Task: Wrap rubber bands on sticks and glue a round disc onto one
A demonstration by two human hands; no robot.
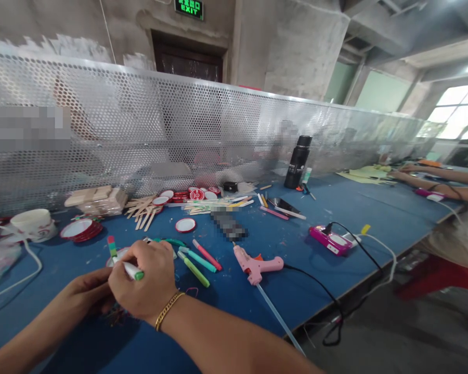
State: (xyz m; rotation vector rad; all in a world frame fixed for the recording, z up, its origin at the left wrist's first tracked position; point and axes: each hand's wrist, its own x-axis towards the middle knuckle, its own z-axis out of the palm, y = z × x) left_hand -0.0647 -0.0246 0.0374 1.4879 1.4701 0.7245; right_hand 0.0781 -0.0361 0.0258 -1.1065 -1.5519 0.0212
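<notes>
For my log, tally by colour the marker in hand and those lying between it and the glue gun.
White-and-green marker, in the right hand: 1
Red marker: 1
Turquoise marker: 1
Lime marker: 1
Total: 4

A single camera, worn on the head, looks forward and downward from above the near side of the table (315, 208). The left hand (86, 289) and the right hand (150, 278) are close before it, while its wide view reaches the mesh panel (132, 119) behind the table.

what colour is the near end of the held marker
Green; the marker shows best in the head view.
</notes>
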